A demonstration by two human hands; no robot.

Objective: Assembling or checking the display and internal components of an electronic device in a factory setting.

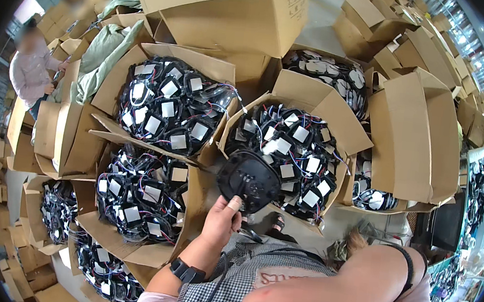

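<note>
My left hand [224, 222] grips the lower edge of a black, rounded-square plastic part [249, 178], thumb on top and fingers beneath. Glossy marks and small details show at the part's middle. It is held up at the near left side of an open carton [347, 117] full of black parts with white square pads and coloured wires. Bent across my checked apron [204, 299], my right arm [321, 295] reaches toward the lower edge of the view. The fingers of my right hand do not show, so whether they hold anything is hidden.
Cartons of similar wired parts stand at the left [159, 105] and nearer left [142, 194]. Another carton [325, 69] at the back holds flat dark pieces. A tall open carton [409, 138] stands at the right. At the far left a person [31, 69] stands beside boxes.
</note>
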